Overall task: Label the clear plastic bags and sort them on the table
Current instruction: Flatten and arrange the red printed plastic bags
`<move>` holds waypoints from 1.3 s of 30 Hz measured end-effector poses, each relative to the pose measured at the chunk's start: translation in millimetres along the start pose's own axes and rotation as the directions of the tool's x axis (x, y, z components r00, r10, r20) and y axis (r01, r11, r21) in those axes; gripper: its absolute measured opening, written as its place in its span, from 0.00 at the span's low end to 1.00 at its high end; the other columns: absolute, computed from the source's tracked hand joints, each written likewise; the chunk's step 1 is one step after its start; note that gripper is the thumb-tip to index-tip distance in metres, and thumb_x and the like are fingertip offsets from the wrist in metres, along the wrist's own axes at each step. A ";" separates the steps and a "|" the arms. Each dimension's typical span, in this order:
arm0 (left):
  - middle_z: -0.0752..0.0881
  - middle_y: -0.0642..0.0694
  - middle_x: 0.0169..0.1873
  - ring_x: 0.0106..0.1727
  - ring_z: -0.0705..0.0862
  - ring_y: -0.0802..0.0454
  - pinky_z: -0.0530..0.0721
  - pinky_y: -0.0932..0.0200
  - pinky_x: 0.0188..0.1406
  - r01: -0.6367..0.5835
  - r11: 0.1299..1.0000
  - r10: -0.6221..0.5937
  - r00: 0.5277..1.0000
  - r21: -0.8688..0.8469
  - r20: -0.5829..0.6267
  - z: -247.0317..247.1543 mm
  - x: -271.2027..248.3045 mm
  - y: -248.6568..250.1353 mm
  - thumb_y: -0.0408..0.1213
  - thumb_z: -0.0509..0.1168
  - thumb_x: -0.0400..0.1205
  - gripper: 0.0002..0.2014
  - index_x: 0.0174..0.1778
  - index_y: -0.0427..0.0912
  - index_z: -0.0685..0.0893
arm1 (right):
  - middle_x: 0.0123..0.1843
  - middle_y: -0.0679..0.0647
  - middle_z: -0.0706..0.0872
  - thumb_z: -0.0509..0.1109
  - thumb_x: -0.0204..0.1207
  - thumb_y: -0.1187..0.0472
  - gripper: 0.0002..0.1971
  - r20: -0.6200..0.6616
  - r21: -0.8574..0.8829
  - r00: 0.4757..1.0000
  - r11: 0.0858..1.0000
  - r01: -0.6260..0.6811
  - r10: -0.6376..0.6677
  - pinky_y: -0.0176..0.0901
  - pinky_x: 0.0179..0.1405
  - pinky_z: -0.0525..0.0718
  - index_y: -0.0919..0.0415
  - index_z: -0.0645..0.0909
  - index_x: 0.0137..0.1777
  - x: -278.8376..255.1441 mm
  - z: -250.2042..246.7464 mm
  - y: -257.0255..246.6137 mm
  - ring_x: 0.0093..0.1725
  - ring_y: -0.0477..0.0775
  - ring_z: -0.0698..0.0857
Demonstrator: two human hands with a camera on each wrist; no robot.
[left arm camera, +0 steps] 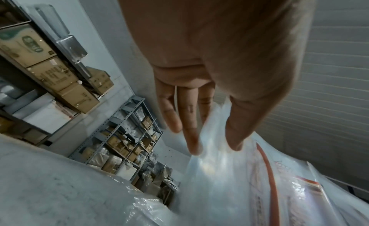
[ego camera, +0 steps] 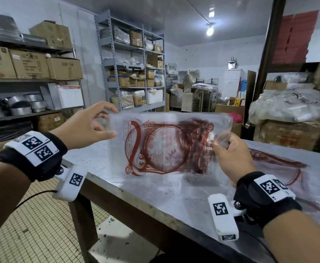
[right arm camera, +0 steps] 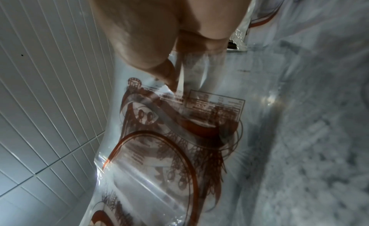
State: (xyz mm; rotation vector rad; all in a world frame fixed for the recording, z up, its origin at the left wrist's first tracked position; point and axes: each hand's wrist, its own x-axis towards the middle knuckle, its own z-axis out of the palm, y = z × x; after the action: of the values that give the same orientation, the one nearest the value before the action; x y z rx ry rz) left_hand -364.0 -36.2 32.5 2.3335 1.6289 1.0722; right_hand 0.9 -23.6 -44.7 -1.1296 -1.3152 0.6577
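Two hands hold up one clear bag (ego camera: 166, 145) with red print above the counter (ego camera: 155, 196). Right hand (ego camera: 229, 156) pinches its edge. Left hand (ego camera: 87, 128) has loose fingers touching the other edge.

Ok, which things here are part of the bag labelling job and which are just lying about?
Part of the job:
- held clear bag, pinched by the right hand
- left hand at its other edge
- more printed bags on the table

Lying about:
- cardboard boxes
- metal tins
- grey shelving
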 end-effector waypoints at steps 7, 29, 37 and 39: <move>0.85 0.62 0.25 0.18 0.71 0.63 0.76 0.73 0.27 0.052 0.999 -0.052 0.998 -0.011 0.037 -6.4 0.4 3.4 0.42 0.80 0.73 0.14 0.45 0.41 0.83 | 0.55 0.73 0.82 0.67 0.84 0.70 0.12 -0.020 -0.012 0.999 0.999 -0.038 0.037 0.48 0.41 0.91 0.52 0.80 0.44 0.1 1.2 1.7 0.46 0.61 0.89; 0.82 0.57 0.62 0.62 0.79 0.57 0.73 0.49 0.69 -0.037 0.968 0.047 0.998 0.248 -0.033 -18.4 28.6 4.2 0.51 0.76 0.77 0.18 0.30 0.42 0.83 | 0.51 0.55 0.89 0.69 0.80 0.64 0.09 -0.063 -0.083 0.998 0.996 -0.009 0.004 0.63 0.58 0.88 0.46 0.81 0.46 3.0 -0.1 6.9 0.51 0.62 0.90; 0.90 0.38 0.45 0.49 0.87 0.44 0.82 0.58 0.45 0.152 0.986 -0.126 0.946 0.065 -0.299 -9.9 41.4 -3.3 0.57 0.72 0.79 0.26 0.34 0.34 0.81 | 0.51 0.58 0.90 0.71 0.75 0.70 0.08 -0.030 -0.080 0.951 0.948 -0.308 0.307 0.61 0.61 0.87 0.56 0.86 0.48 13.7 -6.2 23.1 0.52 0.60 0.89; 0.85 0.37 0.36 0.40 0.81 0.44 0.79 0.56 0.39 0.137 0.990 -0.118 0.928 0.029 -0.353 -11.6 43.8 -1.8 0.58 0.70 0.80 0.26 0.33 0.36 0.79 | 0.48 0.61 0.89 0.69 0.75 0.71 0.06 -0.028 -0.191 0.939 0.921 -0.341 0.342 0.60 0.57 0.87 0.60 0.85 0.45 13.7 -6.6 29.1 0.52 0.62 0.87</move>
State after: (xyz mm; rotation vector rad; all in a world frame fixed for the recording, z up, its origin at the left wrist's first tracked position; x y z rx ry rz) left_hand -364.4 -1.5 61.6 2.1200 1.9171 1.5019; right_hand 16.1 -2.5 -64.8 -1.5394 -1.2152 0.7991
